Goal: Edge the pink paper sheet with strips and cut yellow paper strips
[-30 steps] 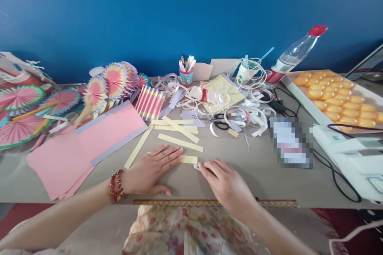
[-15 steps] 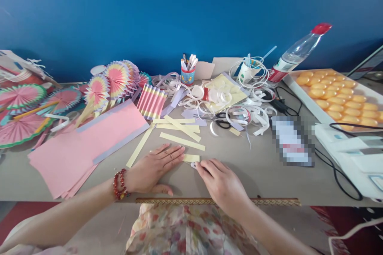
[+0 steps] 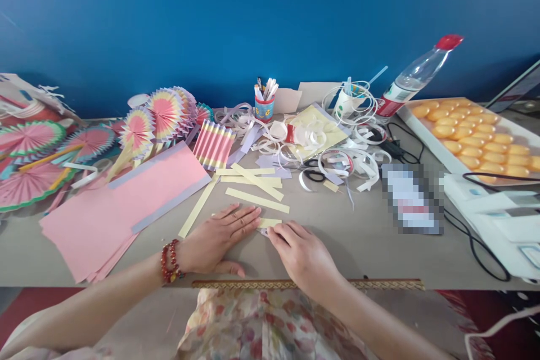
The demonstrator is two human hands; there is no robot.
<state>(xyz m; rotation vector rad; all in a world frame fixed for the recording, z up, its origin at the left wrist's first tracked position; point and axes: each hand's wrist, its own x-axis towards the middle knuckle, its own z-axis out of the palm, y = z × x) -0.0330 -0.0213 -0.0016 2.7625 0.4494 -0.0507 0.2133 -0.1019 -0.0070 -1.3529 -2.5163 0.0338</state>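
Note:
My left hand (image 3: 225, 233) lies flat on the table, fingers stretched out, over a pale yellow paper strip (image 3: 270, 223). Only the strip's right end and a bit at the left show; the rest is under the palm. My right hand (image 3: 304, 247) is closed around a small whitish object (image 3: 264, 231), mostly hidden by the fingers. Its tip touches or nearly touches the strip's lower edge beside my left fingertips. Just beyond the hands lie another loose yellow strip (image 3: 257, 200) and several more crossing each other.
Pink sheets with lilac edges (image 3: 126, 202) are stacked at left, beside folded paper fans (image 3: 164, 112). Behind are a pleated piece (image 3: 214, 145), a pen cup (image 3: 264, 108) and tangled white tape (image 3: 337, 140) with scissors (image 3: 314, 174). A bottle (image 3: 415, 79) leans at right.
My right hand has slid slightly left with the small whitish object, along the strip toward my left fingers. My left hand stays in place.

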